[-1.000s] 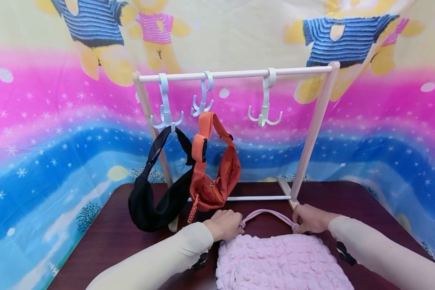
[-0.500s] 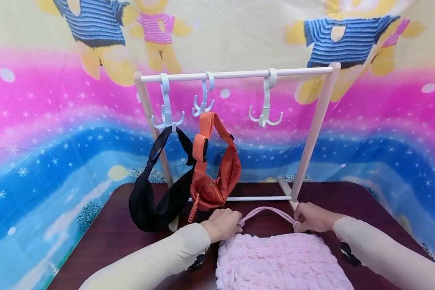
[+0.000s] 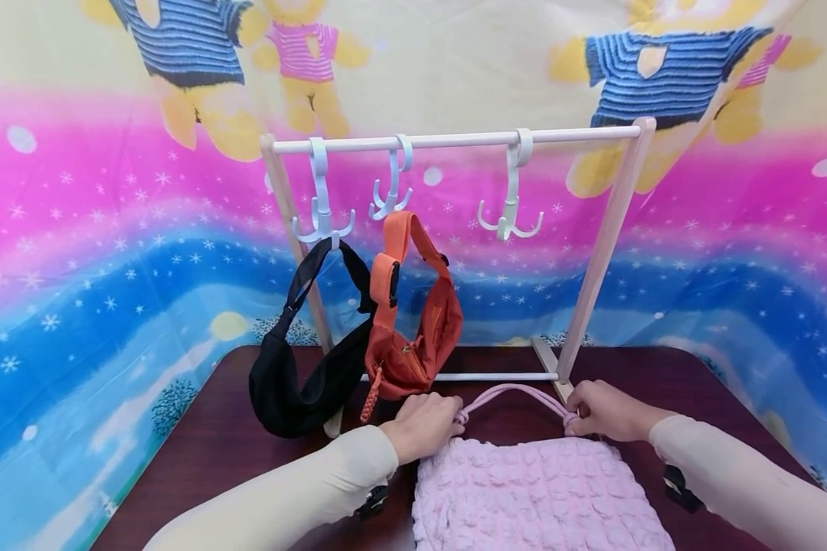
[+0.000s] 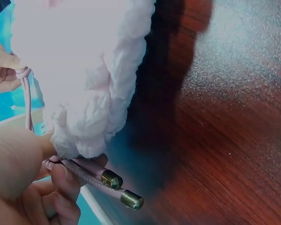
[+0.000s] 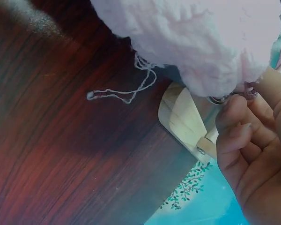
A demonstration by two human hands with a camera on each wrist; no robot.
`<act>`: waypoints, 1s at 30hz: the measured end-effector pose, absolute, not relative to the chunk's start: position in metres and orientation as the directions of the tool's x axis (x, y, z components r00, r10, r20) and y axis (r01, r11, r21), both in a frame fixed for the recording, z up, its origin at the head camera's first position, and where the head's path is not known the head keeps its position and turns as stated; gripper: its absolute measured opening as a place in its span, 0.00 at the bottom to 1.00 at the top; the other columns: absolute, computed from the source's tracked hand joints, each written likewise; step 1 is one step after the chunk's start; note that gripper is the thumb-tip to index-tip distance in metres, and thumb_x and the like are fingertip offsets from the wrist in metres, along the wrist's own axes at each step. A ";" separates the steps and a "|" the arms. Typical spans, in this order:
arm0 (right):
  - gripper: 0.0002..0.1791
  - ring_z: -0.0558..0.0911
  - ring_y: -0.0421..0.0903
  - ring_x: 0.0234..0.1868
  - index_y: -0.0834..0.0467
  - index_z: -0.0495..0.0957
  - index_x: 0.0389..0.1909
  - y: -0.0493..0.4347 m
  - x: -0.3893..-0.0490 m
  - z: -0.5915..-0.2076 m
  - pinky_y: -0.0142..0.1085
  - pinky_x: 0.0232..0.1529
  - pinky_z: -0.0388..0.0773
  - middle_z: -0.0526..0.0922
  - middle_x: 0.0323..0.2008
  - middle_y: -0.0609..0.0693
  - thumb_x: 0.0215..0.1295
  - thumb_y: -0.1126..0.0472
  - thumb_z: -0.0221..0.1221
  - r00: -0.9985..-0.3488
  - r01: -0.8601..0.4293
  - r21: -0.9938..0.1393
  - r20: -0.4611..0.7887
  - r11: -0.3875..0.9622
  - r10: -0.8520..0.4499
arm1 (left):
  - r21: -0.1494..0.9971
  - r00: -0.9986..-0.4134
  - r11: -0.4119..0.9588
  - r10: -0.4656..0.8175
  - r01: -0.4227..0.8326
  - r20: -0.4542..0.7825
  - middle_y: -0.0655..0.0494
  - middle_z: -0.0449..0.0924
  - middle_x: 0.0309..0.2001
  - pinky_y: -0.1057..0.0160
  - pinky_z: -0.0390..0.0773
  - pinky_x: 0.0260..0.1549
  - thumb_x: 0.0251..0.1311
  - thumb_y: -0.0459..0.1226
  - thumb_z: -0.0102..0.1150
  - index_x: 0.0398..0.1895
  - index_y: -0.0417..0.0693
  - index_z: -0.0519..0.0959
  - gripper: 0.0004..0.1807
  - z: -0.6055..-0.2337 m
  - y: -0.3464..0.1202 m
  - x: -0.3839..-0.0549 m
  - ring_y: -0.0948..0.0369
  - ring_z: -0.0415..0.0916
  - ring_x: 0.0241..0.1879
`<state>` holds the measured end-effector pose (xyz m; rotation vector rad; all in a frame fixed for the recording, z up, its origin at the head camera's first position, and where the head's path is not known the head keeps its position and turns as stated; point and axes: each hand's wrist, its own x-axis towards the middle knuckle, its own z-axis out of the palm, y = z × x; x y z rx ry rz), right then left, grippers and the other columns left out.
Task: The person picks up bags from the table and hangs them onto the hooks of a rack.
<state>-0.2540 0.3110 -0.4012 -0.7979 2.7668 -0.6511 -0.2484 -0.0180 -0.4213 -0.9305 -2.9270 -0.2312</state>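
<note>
A pink bag with a puffy, crinkled surface (image 3: 537, 497) is at the front of the table in the head view. Its thin pink cord handle (image 3: 513, 389) arches between my hands. My left hand (image 3: 423, 422) grips the knotted cord at the bag's left top corner. In the left wrist view, two metal-tipped cord ends (image 4: 124, 192) stick out past those fingers. At the right top corner, my right hand (image 3: 612, 412) pinches the other knot. The right wrist view shows curled fingers (image 5: 236, 136) against the bag's edge, partly hiding the cord, with a loose white thread (image 5: 124, 93) dangling nearby.
Behind the bag stands a wooden rack (image 3: 606, 245) with a white rail (image 3: 462, 141). Several white multi-prong hooks hang there, one on the right (image 3: 510, 199). A black bag (image 3: 296, 398) and an orange waist bag (image 3: 413, 337) hang at left. A printed cloth (image 3: 110, 306) surrounds the dark table (image 3: 200, 459).
The cord handle and my right hand have risen slightly, with the right hand also shifting a little rightward. Both hands keep their hold at the knots. The head view has shifted slightly.
</note>
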 end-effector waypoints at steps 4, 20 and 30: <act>0.15 0.61 0.30 0.15 0.50 0.76 0.19 0.312 -0.254 -0.398 0.27 0.20 0.62 0.61 0.15 0.37 0.60 0.60 0.70 -0.844 -0.450 -0.456 -0.064 0.768 -0.532 | 0.134 -0.818 0.807 0.565 0.575 0.111 0.60 0.81 0.25 0.64 0.70 0.22 0.66 0.47 0.64 0.35 0.56 0.79 0.08 -0.420 -0.018 -0.248 0.63 0.79 0.24; 0.08 0.66 0.30 0.17 0.49 0.82 0.25 0.307 -0.252 -0.384 0.28 0.20 0.66 0.69 0.17 0.38 0.61 0.59 0.70 -0.839 -0.475 -0.466 -0.016 0.747 -0.543 | 0.144 -0.835 0.823 0.536 0.550 0.129 0.61 0.84 0.28 0.63 0.72 0.22 0.66 0.48 0.64 0.36 0.58 0.78 0.08 -0.414 -0.021 -0.245 0.63 0.81 0.27; 0.06 0.64 0.30 0.17 0.47 0.84 0.26 0.309 -0.250 -0.374 0.27 0.21 0.64 0.68 0.17 0.36 0.62 0.54 0.70 -0.840 -0.475 -0.471 -0.011 0.744 -0.543 | 0.185 -0.834 0.813 0.531 0.552 0.151 0.63 0.80 0.25 0.64 0.69 0.21 0.68 0.48 0.62 0.35 0.58 0.78 0.08 -0.403 -0.023 -0.241 0.65 0.77 0.24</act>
